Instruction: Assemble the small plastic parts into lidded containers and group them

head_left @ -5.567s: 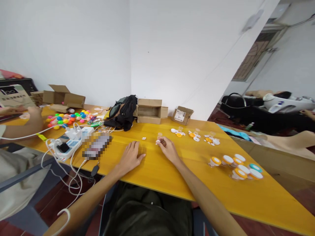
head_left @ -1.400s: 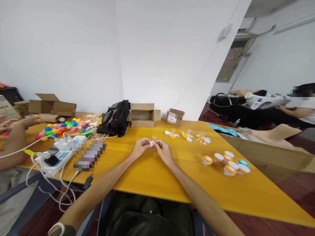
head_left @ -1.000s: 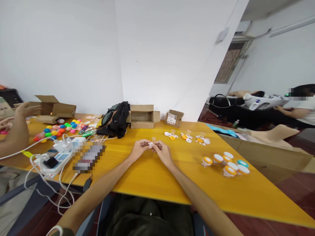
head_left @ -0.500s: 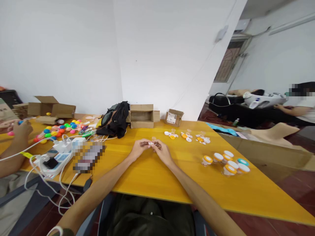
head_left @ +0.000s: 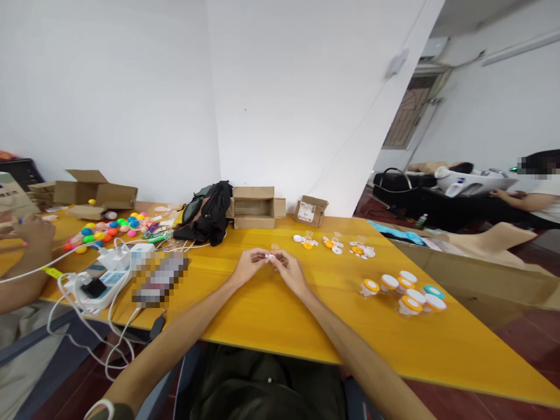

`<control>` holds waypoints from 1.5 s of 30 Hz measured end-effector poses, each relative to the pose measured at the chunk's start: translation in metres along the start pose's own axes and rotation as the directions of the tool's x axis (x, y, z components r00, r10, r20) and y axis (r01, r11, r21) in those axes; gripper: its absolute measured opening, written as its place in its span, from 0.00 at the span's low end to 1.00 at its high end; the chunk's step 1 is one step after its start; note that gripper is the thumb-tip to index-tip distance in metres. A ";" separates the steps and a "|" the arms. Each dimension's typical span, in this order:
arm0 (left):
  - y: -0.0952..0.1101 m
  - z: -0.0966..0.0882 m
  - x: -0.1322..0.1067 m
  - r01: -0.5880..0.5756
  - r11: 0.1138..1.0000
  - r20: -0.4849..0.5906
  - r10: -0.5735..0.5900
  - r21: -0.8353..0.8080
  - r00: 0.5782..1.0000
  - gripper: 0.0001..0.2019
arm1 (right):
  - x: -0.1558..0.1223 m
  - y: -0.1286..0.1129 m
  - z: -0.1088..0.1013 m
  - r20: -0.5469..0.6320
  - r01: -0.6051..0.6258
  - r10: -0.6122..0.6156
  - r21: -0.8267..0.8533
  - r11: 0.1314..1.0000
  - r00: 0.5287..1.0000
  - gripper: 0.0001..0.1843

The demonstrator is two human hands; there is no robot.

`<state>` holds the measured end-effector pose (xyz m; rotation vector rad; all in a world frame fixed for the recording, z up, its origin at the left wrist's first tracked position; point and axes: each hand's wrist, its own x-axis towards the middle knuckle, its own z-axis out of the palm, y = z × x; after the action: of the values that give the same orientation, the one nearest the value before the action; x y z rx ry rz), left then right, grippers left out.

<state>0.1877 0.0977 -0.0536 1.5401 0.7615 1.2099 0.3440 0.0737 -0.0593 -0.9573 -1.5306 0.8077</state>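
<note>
My left hand [head_left: 251, 266] and my right hand [head_left: 287, 268] meet over the middle of the wooden table [head_left: 245, 326]. Between their fingertips both pinch a small white plastic part [head_left: 270, 256], mostly covered by the fingers, so its exact kind does not show. Just behind the hands stands a small clear cup [head_left: 275, 247], partly hidden. Farther back to the right lie small groups of loose parts: an orange ring lid [head_left: 308, 245], a white disc [head_left: 336, 251] and clear cups. Closer on the right several lidded clear jars [head_left: 371, 286] stand together, with orange, white and teal tops.
A power strip [head_left: 102, 286] with white cables and a phone [head_left: 161, 280] lie at left. Beyond them are colourful balls [head_left: 105, 230], a black bag [head_left: 207, 216] and open cardboard boxes [head_left: 254, 221]. Another person's hand [head_left: 37, 233] works at far left; someone sits at far right.
The view has shifted slightly. Both my hands stay together on the small white part, with only slight finger movement. At far left the other person's hands have moved a little left.
</note>
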 end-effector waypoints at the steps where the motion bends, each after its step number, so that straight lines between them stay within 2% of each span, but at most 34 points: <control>1: 0.000 0.000 0.000 -0.006 1.000 0.001 0.006 0.004 1.000 0.13 | 0.000 0.000 0.000 -0.002 0.004 -0.004 -0.004 1.000 1.000 0.16; 16: -0.001 0.002 -0.001 -0.024 1.000 -0.001 0.024 0.000 1.000 0.13 | -0.003 -0.002 0.003 -0.020 0.058 -0.059 -0.063 0.996 0.998 0.16; 26: 0.002 0.003 -0.002 0.001 0.999 -0.021 -0.002 -0.047 1.000 0.14 | 0.000 0.001 0.004 -0.054 0.022 -0.023 -0.018 1.000 0.998 0.14; 36: 0.006 0.005 -0.005 -0.049 0.998 0.045 0.048 0.027 0.998 0.16 | -0.001 0.003 -0.001 -0.062 0.097 -0.105 -0.130 0.987 0.993 0.08; 45: 0.010 0.004 -0.004 0.002 1.000 0.017 -0.001 -0.018 1.000 0.17 | 0.001 0.004 0.001 -0.060 0.087 -0.093 -0.094 0.992 0.994 0.10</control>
<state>0.1898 0.0903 -0.0458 1.5333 0.7389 1.1981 0.3437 0.0760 -0.0626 -0.9650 -1.5539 0.6414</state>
